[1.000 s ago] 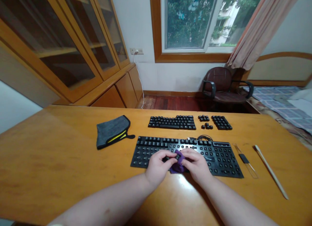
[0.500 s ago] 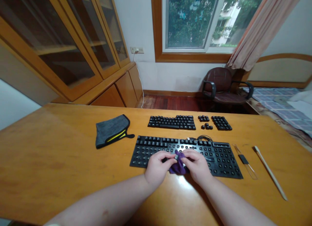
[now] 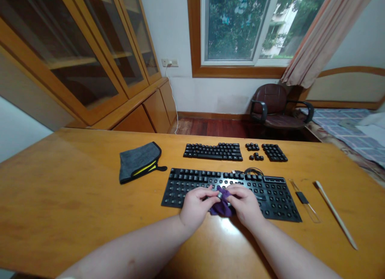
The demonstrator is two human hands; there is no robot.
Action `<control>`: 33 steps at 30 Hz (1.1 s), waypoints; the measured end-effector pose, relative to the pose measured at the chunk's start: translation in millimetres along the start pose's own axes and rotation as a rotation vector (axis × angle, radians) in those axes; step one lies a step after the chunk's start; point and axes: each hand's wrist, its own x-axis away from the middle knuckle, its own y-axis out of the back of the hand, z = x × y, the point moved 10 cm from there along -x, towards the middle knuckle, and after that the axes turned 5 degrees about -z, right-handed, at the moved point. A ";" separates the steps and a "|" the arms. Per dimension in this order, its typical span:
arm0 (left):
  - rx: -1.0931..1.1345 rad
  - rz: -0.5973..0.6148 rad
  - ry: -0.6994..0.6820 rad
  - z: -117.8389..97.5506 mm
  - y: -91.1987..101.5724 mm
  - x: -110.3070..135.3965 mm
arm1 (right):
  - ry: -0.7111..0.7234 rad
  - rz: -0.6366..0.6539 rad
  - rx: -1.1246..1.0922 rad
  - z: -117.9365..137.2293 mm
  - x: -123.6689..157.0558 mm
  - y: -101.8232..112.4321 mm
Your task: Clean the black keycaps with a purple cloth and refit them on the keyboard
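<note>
My left hand (image 3: 194, 204) pinches a small keycap (image 3: 219, 194) between thumb and fingers, its pale side showing. A crumpled purple cloth (image 3: 221, 208) is gripped by my right hand (image 3: 247, 204) and pressed against the keycap. Both hands meet over the front middle of a black keyboard (image 3: 278, 198), hiding part of it. Most of its switches are bare; keycaps remain on the upper left rows and along the top.
Behind the keyboard lie removed keycaps (image 3: 213, 151) in rows, with a number-pad group (image 3: 274, 152) at right. A grey folded cloth (image 3: 138, 160) is at left. A wire keycap puller (image 3: 302, 197) and a pale-handled brush (image 3: 337, 216) lie at right.
The keycap has turned slightly between my fingers, showing more of its pale side. Both hands stay close together over the keyboard; the view has shifted a little.
</note>
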 end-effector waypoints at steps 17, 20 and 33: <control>-0.090 0.049 -0.215 -21.1 -3.4 3.2 | -0.082 -0.056 -0.005 -8.0 0.5 6.5; -0.119 0.084 -0.226 -23.8 -5.9 3.7 | -0.083 -0.055 -0.018 -7.7 -0.2 6.2; 0.040 0.062 -0.100 -8.9 -6.6 2.7 | -0.085 -0.043 0.009 -8.2 1.0 4.7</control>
